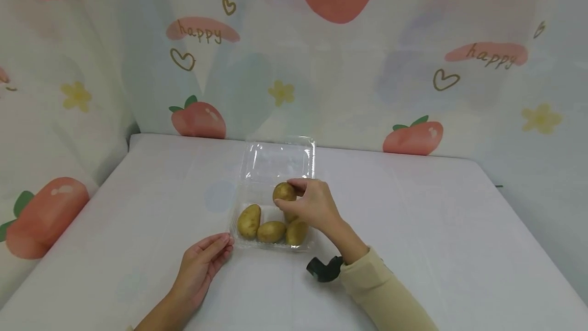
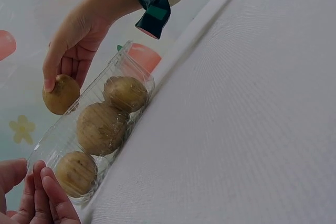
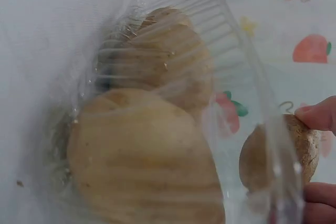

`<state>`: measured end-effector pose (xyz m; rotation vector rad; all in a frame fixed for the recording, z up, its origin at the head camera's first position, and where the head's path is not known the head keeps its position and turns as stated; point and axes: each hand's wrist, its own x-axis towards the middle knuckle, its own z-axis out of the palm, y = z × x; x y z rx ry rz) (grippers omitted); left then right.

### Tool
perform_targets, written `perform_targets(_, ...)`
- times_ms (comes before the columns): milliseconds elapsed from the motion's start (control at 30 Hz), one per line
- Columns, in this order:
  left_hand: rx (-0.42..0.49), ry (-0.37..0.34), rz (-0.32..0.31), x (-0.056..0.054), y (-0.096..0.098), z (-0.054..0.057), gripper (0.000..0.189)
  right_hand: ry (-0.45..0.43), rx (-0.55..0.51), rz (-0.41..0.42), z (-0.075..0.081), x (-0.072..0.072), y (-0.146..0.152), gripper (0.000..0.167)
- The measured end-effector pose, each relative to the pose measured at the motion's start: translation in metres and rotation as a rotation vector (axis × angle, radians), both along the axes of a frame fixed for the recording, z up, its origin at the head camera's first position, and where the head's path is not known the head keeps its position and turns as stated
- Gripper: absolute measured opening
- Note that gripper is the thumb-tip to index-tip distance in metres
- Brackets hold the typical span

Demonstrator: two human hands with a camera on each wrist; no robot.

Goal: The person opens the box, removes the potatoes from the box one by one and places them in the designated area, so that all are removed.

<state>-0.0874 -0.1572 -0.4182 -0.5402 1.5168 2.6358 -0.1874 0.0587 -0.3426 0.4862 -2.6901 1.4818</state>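
Observation:
A clear plastic clamshell container point(image 1: 275, 246) stands with its lid point(image 1: 277, 160) raised at the back. In its base lie several potatoes, among them one at the left point(image 1: 249, 221), one at the front middle point(image 1: 271, 232) and one at the front right point(image 1: 296, 232). My right hand point(image 1: 317, 208) holds another potato point(image 1: 284, 192) between thumb and fingers, above the base's back right part. Through the container's wall the right wrist view shows this held potato point(image 3: 278, 156). At the near left corner, my left hand point(image 1: 204, 264) pinches the container's rim with thumb and fingertips.
A white cloth point(image 1: 151, 229) covers the table. Behind it and at the left hangs a printed curtain point(image 1: 349, 80) with fruit and flower patterns. A dark device point(image 1: 323, 269) is worn at the right wrist, near the container's front right.

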Motion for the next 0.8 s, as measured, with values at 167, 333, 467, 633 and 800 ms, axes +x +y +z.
perform_targets(167,-0.005,-0.005,0.006,0.001,0.0,0.0,0.007,-0.004,-0.01,-0.013,0.003,0.001,0.005,0.044)
perform_targets(333,0.001,-0.012,0.009,0.0,0.001,-0.001,0.007,-0.018,-0.037,-0.028,0.005,0.001,0.015,0.045)
perform_targets(467,-0.002,-0.017,0.008,0.001,0.001,0.0,0.007,-0.018,-0.049,-0.04,0.006,0.0,0.023,0.046)
perform_targets(633,0.007,-0.028,0.016,0.001,0.0,0.0,0.007,-0.021,-0.059,-0.049,0.006,-0.001,0.032,0.047)
perform_targets(800,0.011,-0.033,0.004,0.001,0.0,0.0,0.007,-0.015,-0.061,-0.046,0.007,-0.001,0.041,0.045)
